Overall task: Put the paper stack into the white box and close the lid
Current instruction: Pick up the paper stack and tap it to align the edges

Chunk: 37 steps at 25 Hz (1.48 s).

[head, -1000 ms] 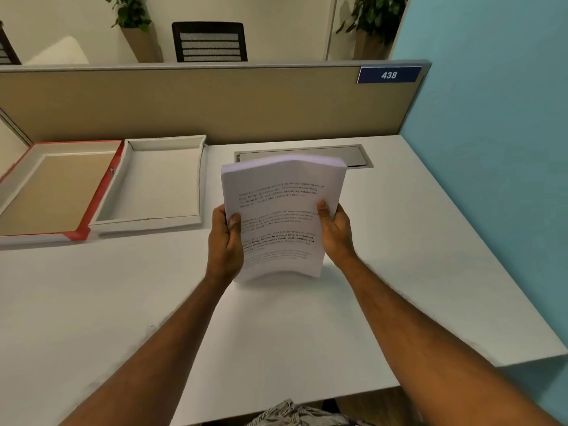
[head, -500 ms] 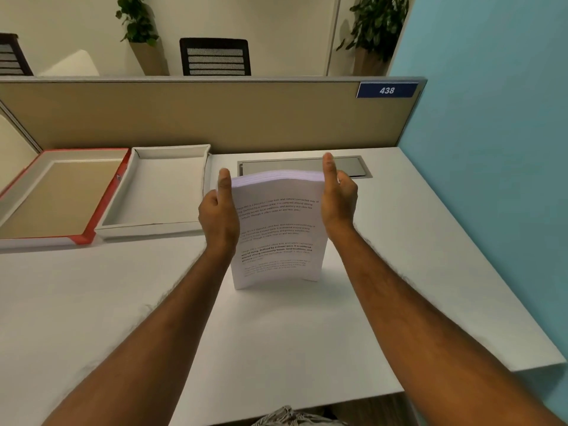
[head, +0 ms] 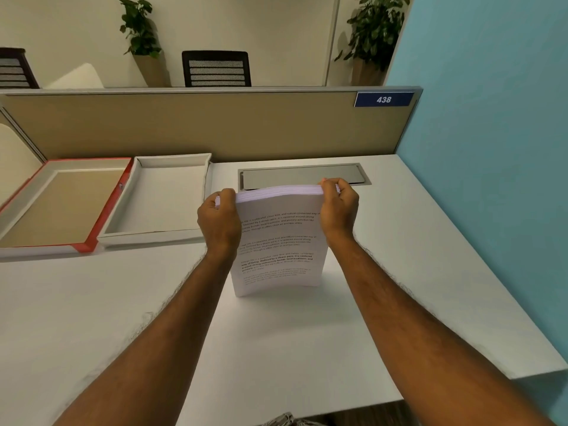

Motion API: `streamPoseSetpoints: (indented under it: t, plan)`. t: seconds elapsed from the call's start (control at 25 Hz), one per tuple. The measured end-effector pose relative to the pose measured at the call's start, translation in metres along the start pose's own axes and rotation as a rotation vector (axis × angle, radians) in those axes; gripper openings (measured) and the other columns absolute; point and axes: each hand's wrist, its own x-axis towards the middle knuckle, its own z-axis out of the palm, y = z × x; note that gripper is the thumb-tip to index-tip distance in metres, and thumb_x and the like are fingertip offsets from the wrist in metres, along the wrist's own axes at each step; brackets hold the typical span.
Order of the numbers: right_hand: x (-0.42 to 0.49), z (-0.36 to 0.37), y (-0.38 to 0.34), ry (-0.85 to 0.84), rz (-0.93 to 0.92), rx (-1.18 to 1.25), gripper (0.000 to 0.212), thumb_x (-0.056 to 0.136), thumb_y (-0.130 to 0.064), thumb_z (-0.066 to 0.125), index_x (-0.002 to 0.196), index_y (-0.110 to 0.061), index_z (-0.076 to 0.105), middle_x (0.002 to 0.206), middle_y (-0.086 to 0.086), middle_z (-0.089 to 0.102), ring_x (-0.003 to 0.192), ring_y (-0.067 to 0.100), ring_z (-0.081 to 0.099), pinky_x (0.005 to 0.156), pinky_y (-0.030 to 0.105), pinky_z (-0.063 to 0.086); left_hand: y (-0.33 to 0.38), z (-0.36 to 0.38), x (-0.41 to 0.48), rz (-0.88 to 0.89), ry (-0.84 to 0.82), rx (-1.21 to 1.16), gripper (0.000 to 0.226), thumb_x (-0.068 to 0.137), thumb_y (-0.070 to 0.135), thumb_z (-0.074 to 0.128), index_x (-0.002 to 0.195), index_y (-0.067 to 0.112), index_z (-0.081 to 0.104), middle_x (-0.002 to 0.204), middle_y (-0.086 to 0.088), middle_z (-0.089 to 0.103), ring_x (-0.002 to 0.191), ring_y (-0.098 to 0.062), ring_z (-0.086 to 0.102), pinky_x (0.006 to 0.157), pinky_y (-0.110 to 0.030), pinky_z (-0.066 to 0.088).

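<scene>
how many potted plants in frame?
2. One plant behind the partition, left of the black chair; another plant far right by the blue wall. Others may be hidden.

Both forearms are bare to the frame's lower edge, no sleeves. The left hand (head: pixel 218 224) and right hand (head: pixel 339 210) wear nothing (at 6 o'clock, patterned grey fabric (head: pixel 284 421) shows).
</scene>
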Motion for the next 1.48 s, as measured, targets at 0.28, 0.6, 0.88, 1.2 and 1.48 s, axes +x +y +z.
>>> streamPoseSetpoints:
  t: [0.28, 0.6, 0.88, 1.2, 1.48]
  plan:
    - [-0.012, -0.016, 0.028, -0.095, -0.114, 0.057, 0.051, 0.085, -0.074, 0.029, 0.085, -0.030, 0.055, 0.077, -0.002, 0.062, 0.066, 0.009, 0.062, 0.055, 0.023, 0.050, -0.045, -0.017, -0.008, 0.219, -0.194, -0.064, 0.080, 0.075, 0.081, 0.041, 0.107, 0.009, 0.059, 0.090, -0.001, 0.064, 0.080, -0.010, 0.065, 0.061, -0.015, 0.050]
    - [-0.038, -0.030, 0.131, -0.272, -0.121, -0.105, 0.058, 0.086, -0.072, 0.038, 0.098, -0.017, 0.051, 0.087, -0.004, 0.069, 0.075, 0.023, 0.067, 0.061, 0.052, 0.055, -0.107, -0.022, -0.037, 0.178, -0.277, 0.081, 0.058, 0.083, 0.067, 0.037, 0.114, 0.019, 0.035, 0.101, 0.016, 0.054, 0.086, -0.006, 0.062, 0.062, -0.009, 0.051]
    - [-0.039, -0.010, 0.135, -0.234, -0.117, -0.048, 0.027, 0.091, -0.058, 0.038, 0.097, -0.033, 0.048, 0.096, -0.012, 0.066, 0.079, 0.001, 0.067, 0.065, 0.028, 0.058, -0.118, -0.006, -0.026, 0.152, -0.193, 0.100, 0.029, 0.091, 0.036, 0.036, 0.108, 0.013, 0.035, 0.095, 0.011, 0.052, 0.080, -0.007, 0.058, 0.061, -0.009, 0.049]
    - [-0.040, -0.007, 0.116, -0.247, -0.198, 0.053, 0.046, 0.084, -0.073, 0.036, 0.101, -0.031, 0.046, 0.099, -0.010, 0.064, 0.080, 0.005, 0.068, 0.062, 0.022, 0.058, -0.112, -0.010, -0.022, 0.216, -0.134, 0.059, 0.026, 0.092, 0.029, 0.036, 0.108, 0.009, 0.033, 0.099, 0.000, 0.052, 0.082, -0.008, 0.055, 0.062, -0.006, 0.047]
    - [-0.045, -0.010, 0.154, -0.267, -0.169, -0.036, 0.025, 0.089, -0.068, 0.035, 0.106, -0.051, 0.041, 0.105, -0.012, 0.065, 0.089, 0.021, 0.068, 0.067, 0.047, 0.060, -0.140, -0.009, -0.024, 0.246, -0.163, 0.117, 0.031, 0.094, 0.030, 0.033, 0.111, 0.004, 0.035, 0.101, -0.005, 0.052, 0.081, -0.007, 0.054, 0.061, -0.007, 0.045]
